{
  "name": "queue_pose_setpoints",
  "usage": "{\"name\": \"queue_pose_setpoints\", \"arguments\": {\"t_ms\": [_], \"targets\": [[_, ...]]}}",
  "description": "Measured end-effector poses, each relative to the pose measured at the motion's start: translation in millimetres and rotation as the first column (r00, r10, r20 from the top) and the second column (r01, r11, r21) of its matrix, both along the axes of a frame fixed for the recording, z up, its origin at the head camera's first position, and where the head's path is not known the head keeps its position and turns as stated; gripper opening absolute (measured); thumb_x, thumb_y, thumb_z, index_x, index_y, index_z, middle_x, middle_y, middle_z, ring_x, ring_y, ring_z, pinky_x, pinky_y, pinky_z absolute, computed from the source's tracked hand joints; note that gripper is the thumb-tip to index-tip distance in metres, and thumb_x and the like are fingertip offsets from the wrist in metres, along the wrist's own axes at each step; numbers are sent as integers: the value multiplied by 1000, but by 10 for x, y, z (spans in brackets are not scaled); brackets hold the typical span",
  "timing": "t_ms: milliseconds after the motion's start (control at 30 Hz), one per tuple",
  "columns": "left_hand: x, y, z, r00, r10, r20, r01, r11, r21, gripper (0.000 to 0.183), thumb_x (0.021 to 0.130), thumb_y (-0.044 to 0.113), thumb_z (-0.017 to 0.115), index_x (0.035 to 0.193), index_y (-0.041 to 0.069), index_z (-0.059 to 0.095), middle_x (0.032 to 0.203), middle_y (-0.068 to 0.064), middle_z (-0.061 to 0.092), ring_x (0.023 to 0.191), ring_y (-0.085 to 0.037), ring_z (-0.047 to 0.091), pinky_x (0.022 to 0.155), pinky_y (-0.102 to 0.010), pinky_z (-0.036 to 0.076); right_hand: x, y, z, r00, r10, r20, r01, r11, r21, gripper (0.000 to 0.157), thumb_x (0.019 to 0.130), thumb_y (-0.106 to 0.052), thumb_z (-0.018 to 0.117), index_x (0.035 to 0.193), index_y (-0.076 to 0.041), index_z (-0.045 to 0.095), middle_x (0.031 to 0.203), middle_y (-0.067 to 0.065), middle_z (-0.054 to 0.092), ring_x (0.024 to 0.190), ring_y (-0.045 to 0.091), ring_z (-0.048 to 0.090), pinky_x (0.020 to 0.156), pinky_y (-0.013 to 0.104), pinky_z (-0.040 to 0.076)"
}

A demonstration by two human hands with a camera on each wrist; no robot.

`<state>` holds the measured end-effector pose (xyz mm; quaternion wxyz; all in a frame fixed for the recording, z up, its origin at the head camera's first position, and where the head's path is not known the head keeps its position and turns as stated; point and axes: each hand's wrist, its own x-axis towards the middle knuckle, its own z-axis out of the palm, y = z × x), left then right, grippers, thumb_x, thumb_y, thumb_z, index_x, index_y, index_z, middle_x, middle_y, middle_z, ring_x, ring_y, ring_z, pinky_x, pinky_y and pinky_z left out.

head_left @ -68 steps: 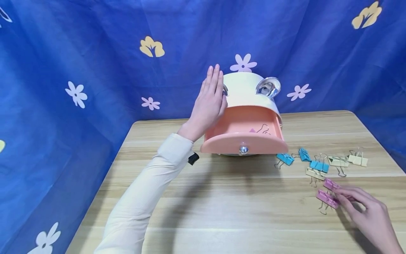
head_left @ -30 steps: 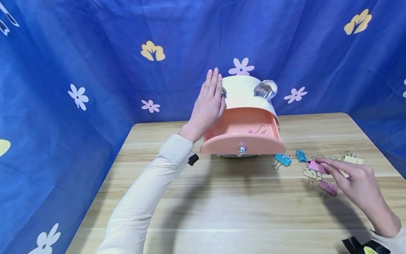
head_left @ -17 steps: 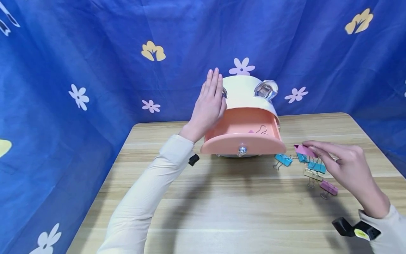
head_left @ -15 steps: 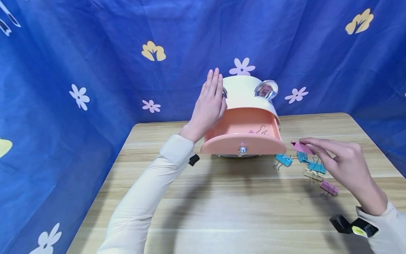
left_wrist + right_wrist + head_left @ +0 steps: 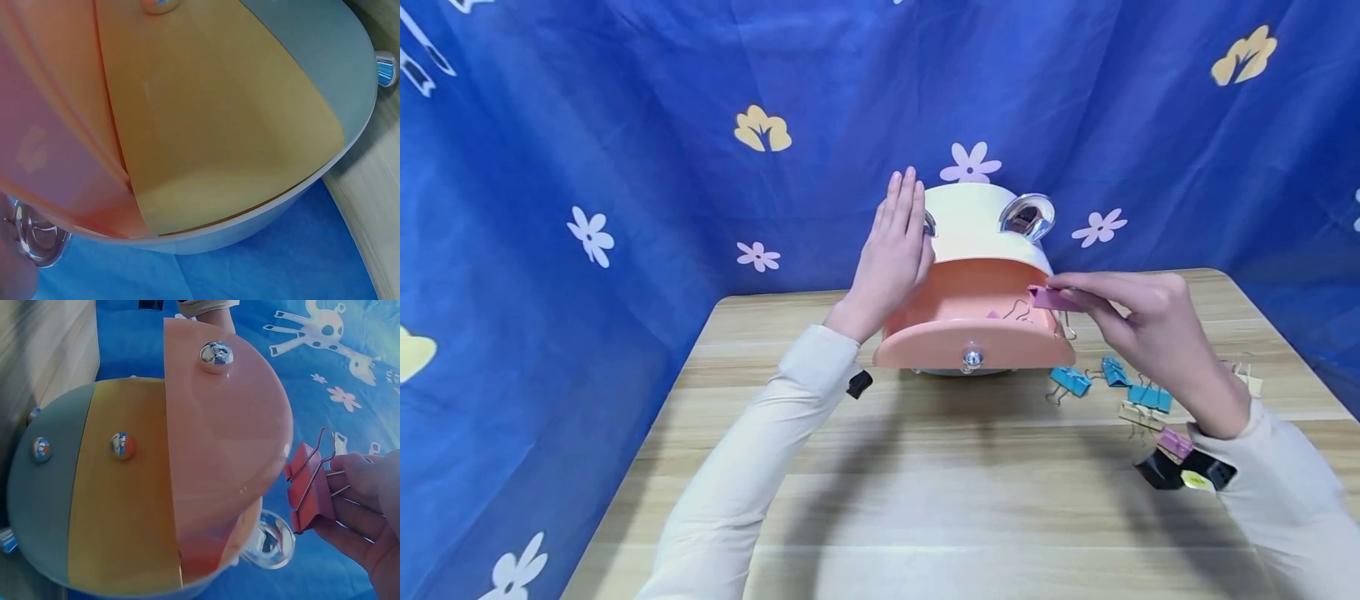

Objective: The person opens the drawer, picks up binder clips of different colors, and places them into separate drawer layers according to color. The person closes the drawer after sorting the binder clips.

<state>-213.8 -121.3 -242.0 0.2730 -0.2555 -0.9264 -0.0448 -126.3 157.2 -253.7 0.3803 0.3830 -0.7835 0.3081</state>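
Observation:
A white storage box with silver ears stands at the back of the table, its top pink drawer pulled out. My left hand lies against the box's left side, fingers straight, partly covering the left ear. My right hand pinches a pink binder clip at the drawer's right edge. In the right wrist view, thumb and fingers hold this binder clip by a wire handle. Wire handles and a bit of pink show inside the drawer; the rest there is hidden by its front.
Blue binder clips, cream binder clips and another pink binder clip lie on the table's right side, partly behind my right wrist. Below the pink drawer, a yellow drawer and a grey-green drawer are closed. Blue curtain hangs behind.
My right hand took a pink binder clip from beside the other pink one, raised it, and carried it leftward to the drawer. My left hand has stayed on the box.

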Motion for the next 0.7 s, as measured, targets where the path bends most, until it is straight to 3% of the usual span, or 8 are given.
{"name": "queue_pose_setpoints", "arguments": {"t_ms": [100, 167, 267, 400, 467, 567, 700], "targets": [[-7, 12, -3, 1000, -10, 12, 10, 1000, -2, 59, 101, 18, 34, 150, -9, 15, 159, -22, 8, 147, -31, -1, 118, -37, 5, -116, -114, 45, 999, 51, -12, -51, 998, -25, 33, 70, 15, 74, 98, -1, 76, 92, 13, 73, 63, 25, 69, 46, 13, 20], [-8, 12, -2, 1000, -3, 20, 3, 1000, -5, 59, 101, 18, 34, 150, -9, 15, 159, -21, 7, 147, -30, -3, 118, -36, 3, -205, -194, 65, 997, 78, -6, -78, 997, -5, 29, 73, 12, 74, 98, -1, 76, 92, 12, 74, 61, 22, 68, 46, 15, 20], [-8, 6, -3, 1000, 7, 28, -7, 1000, -9, 59, 101, 18, 35, 150, -8, 14, 159, -20, 6, 147, -30, -3, 118, -37, 4, -324, -319, 68, 992, 113, 57, -115, 993, 35, 25, 76, 8, 75, 99, -3, 77, 93, 8, 74, 61, 16, 67, 49, 14, 29], [-11, 8, -15, 999, 6, 37, -6, 1000, -11, 60, 101, 18, 35, 150, -8, 13, 159, -20, 5, 147, -30, -4, 118, -38, 6, -443, -474, 34, 972, 164, 169, -177, 982, 68, 24, 78, 5, 74, 99, -5, 77, 92, 5, 75, 77, 17, 72, 65, 18, 50], [-4, -2, -20, 999, 13, 37, -13, 1000, -12, 60, 101, 19, 34, 151, -8, 13, 160, -20, 5, 147, -29, -5, 118, -39, 6, -486, -541, 19, 951, 183, 250, -209, 975, 80, 23, 81, 5, 72, 101, -5, 77, 93, 6, 74, 83, 19, 72, 69, 23, 54], [8, -17, -25, 999, 24, 29, -23, 1000, -8, 60, 101, 19, 34, 151, -7, 13, 160, -20, 5, 147, -29, -5, 118, -39, 6, -535, -610, 0, 907, 175, 382, -225, 970, 88, 22, 84, 4, 69, 103, -5, 76, 94, 7, 74, 84, 19, 71, 67, 23, 54], [0, 14, -26, 1000, 16, 18, -16, 1000, -5, 59, 101, 18, 34, 150, -8, 14, 160, -20, 6, 148, -30, -3, 118, -42, 11, -581, -615, -25, 830, 138, 540, -233, 966, 111, 21, 87, -4, 69, 106, -7, 76, 94, 7, 74, 81, 17, 68, 63, 20, 47]]}}
